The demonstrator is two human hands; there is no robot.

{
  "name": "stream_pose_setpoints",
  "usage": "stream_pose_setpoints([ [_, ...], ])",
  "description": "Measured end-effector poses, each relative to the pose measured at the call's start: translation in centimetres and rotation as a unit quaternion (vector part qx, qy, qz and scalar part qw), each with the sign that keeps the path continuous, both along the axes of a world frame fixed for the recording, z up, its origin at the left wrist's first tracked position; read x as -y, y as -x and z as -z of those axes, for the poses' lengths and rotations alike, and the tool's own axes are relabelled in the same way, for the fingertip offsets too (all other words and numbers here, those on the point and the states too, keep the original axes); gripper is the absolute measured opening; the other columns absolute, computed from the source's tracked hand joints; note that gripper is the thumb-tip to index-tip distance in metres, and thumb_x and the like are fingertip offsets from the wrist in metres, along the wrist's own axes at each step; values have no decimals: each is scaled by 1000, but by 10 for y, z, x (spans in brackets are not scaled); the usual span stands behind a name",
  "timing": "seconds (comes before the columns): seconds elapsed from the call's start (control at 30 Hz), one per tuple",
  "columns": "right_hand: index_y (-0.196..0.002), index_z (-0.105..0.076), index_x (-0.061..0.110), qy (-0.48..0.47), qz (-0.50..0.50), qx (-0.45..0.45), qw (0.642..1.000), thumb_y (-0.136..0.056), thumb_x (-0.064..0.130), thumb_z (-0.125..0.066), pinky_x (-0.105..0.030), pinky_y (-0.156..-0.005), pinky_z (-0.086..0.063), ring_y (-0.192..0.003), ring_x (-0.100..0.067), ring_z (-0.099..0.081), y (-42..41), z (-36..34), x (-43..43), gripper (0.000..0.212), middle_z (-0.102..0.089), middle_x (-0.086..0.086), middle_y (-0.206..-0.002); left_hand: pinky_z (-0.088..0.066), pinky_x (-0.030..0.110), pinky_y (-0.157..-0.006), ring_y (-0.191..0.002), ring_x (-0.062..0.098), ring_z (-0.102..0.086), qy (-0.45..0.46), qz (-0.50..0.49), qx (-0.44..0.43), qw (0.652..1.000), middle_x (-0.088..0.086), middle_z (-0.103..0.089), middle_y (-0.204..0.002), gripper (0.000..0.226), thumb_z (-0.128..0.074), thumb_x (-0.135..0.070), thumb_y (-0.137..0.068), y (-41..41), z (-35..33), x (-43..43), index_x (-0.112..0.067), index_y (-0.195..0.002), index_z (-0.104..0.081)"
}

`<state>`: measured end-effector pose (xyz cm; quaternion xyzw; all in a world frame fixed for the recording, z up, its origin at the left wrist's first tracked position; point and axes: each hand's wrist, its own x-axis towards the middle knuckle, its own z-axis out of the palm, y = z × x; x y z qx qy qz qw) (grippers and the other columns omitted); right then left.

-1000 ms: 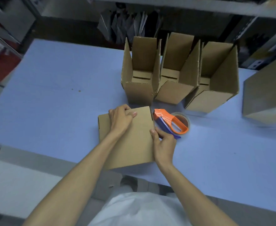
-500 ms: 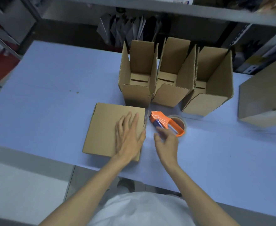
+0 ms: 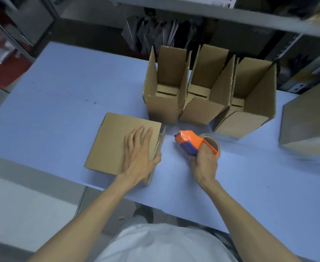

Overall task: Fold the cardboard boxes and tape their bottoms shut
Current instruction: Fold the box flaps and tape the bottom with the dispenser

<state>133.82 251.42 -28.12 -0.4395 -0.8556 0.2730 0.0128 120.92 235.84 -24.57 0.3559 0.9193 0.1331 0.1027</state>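
A brown cardboard box (image 3: 110,142) lies near the front edge of the blue table (image 3: 51,114), its closed bottom facing up. My left hand (image 3: 139,155) presses flat on its right part, fingers straight. Just to the right, my right hand (image 3: 204,161) grips the handle of an orange and blue tape dispenser (image 3: 188,139) with a roll of clear tape (image 3: 213,143). The dispenser rests on or just above the table, apart from the box.
Three folded boxes (image 3: 165,110) (image 3: 202,112) (image 3: 250,118) stand open side by side behind the dispenser. A larger cardboard box (image 3: 308,125) sits at the right edge. Metal shelving (image 3: 231,16) with dark bags runs behind the table.
The box slid left and away from the table edge under my left hand, which flattened on it. My right hand left the box's edge and took hold of the tape dispenser.
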Motion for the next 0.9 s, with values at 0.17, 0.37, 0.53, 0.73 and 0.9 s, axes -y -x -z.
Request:
stream_pose_setpoints([
  [0.17,-102,-51,-10,-17,-44,-202,978,-79,-13,-61,-11,-66,-41,-82,-24,-48,-36,-49,14,26,-53,-9,-100,-20,23,-116,-140,13,-29,-235,76,169,954,1,-34,-152,55,-56,-9,-94,0,-47,-14,-12,-146,-37],
  [0.37,-91,-56,1,-99,-151,-187,966,-72,-5,-77,-24,-65,-41,-75,-26,-53,-57,-84,13,29,-60,-9,-92,-38,9,-87,-96,-2,-54,-205,223,187,935,-15,-60,-101,29,-57,-2,-90,0,-94,-12,-16,-113,-68],
  [0.53,-102,-53,15,-36,-220,-190,956,-74,9,-76,-15,-66,-34,-77,-15,-48,-64,-93,6,37,-55,9,-93,-39,6,-75,-84,-2,-57,-214,163,221,938,-11,-63,-86,11,-64,-16,-91,-2,-97,-8,-20,-92,-75],
  [0.73,-116,-37,38,100,-178,-144,968,-57,46,-80,-18,-60,-47,-73,-4,-58,-62,-87,12,74,-60,20,-88,-44,12,-62,-61,-3,-58,-206,51,268,940,-11,-69,-68,12,-67,-11,-87,-9,-79,0,-14,-81,-77],
  [0.9,-107,-56,30,-2,-210,-172,962,-55,29,-79,-24,-62,-50,-75,-5,-58,-55,-78,15,57,-63,18,-89,-59,30,-66,-61,10,-69,-184,-61,308,931,-3,-73,-68,10,-68,-8,-85,-17,-62,10,-10,-84,-77],
])
